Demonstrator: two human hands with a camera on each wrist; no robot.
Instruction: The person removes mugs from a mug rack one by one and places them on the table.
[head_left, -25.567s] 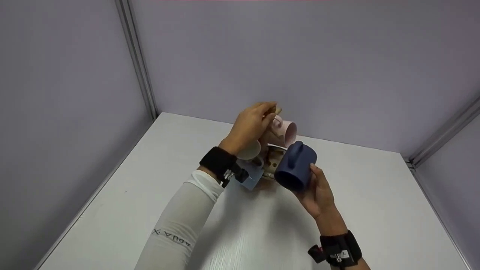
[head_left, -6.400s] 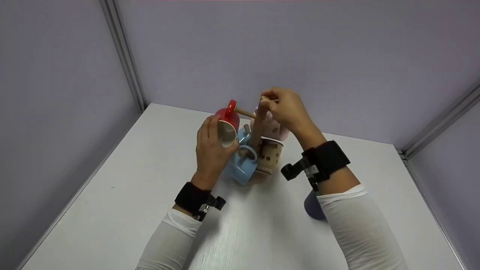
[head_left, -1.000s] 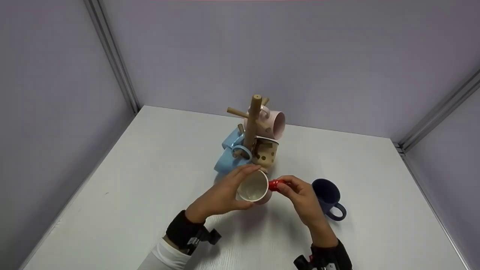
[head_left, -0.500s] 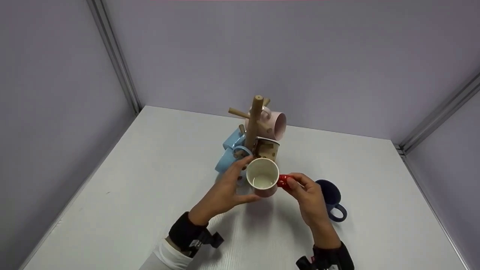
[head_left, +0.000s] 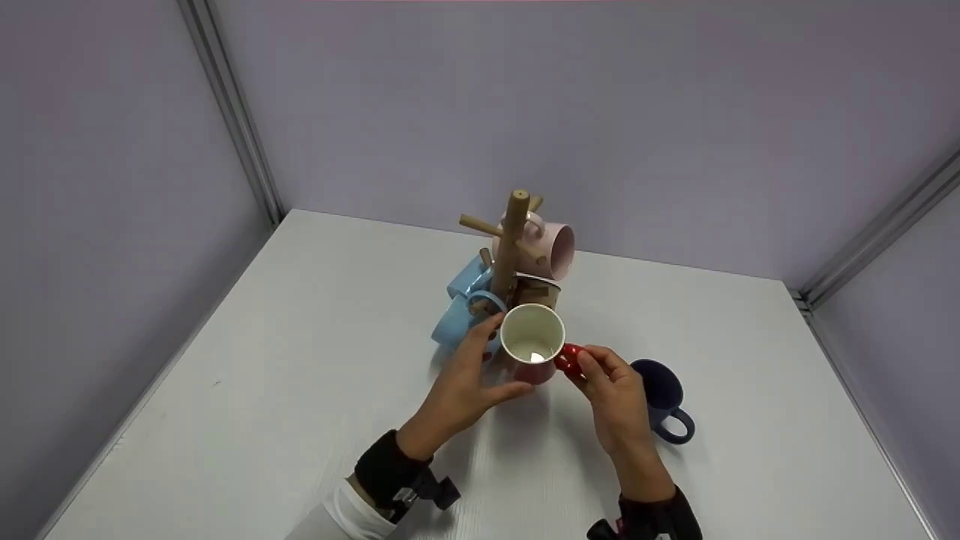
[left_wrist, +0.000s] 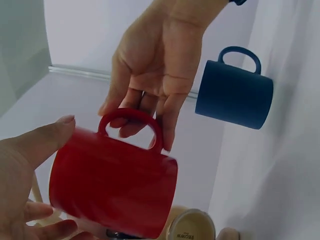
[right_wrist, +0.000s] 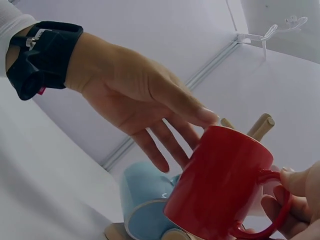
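left hand (head_left: 459,386): fingers spread, thumb and fingertips cradling red mug (head_left: 534,346) body
right hand (head_left: 611,394): pinching mug handle
red mug: held between both hands, above table (head_left: 300,390)
navy mug (head_left: 658,396): just right of right hand

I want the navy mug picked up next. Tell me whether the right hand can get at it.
Probably yes, once freed: the right hand pinches the red mug by its handle, and the navy mug stands unobstructed beside it.

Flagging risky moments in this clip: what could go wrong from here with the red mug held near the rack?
The red mug hangs from the right hand pinching only its handle, left hand steadying loosely; it could slip. It is close to the spotted mug on the wooden rack and might knock it.
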